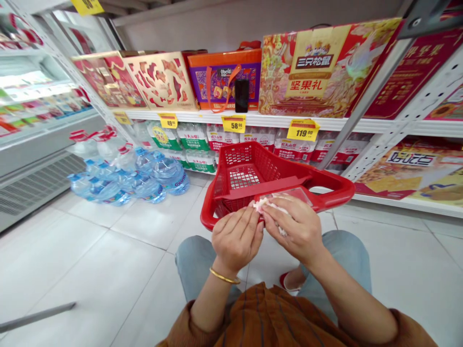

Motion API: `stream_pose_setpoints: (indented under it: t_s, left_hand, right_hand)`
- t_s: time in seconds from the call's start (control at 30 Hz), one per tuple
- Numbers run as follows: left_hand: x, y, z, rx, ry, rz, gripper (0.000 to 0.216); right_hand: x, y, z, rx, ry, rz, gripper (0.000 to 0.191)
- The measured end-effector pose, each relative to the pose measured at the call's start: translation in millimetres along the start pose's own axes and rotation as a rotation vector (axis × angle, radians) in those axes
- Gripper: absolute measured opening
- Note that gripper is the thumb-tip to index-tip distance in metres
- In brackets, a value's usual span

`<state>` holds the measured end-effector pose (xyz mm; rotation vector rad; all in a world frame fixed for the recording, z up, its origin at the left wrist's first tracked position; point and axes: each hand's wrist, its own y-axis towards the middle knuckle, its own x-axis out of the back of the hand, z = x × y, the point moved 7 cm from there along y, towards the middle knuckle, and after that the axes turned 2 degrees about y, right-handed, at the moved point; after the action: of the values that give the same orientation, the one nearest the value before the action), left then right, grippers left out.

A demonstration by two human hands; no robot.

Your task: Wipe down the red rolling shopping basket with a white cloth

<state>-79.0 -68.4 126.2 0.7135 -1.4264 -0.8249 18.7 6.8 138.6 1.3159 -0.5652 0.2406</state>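
Note:
A red plastic shopping basket (253,166) stands tilted in front of my knees, its handle end toward me. Over its near rim, my right hand (298,229) is closed around a crumpled white wad (262,205), tissue or cloth I cannot tell. Bits of the wad stick out past the fingers on both sides. My left hand (237,236), a gold bangle on its wrist, meets it from the left with fingers pressed together. Its fingertips and thumb pinch at the wad's left end, partly hidden.
Gift boxes (331,72) line the shelf ahead, with a black phone (241,95) leaning upright there. Shrink-wrapped bottle packs (193,137) fill the level below. Large water bottles (170,171) stand on the floor at left, near a refrigerated case (54,168).

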Motion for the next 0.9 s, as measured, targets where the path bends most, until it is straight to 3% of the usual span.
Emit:
stream_pose_setpoints:
  t_s: [0.43, 0.67, 0.77, 0.9]
  left_hand:
    - [-2.0, -2.2, 6.6, -0.027, -0.031, 0.026, 0.034]
    - [-1.4, -3.2, 14.6, -0.037, -0.042, 0.028, 0.031]
    - [1.7, -2.3, 17.2, 0.032, -0.073, 0.030, 0.030]
    - [13.1, 3.9, 13.0, 0.238, -0.001, -0.012, 0.022]
  right_hand:
    - [22.1, -15.4, -41.4, -0.131, -0.048, -0.068, 0.016]
    - [30.3, -21.3, -44.7, -0.139, -0.094, -0.094, 0.020]
    - [29.8, -22.6, -42.7, -0.168, -0.101, -0.102, 0.019]
    - [26.6, -21.4, -34.6, -0.206, -0.113, -0.110, 0.020]
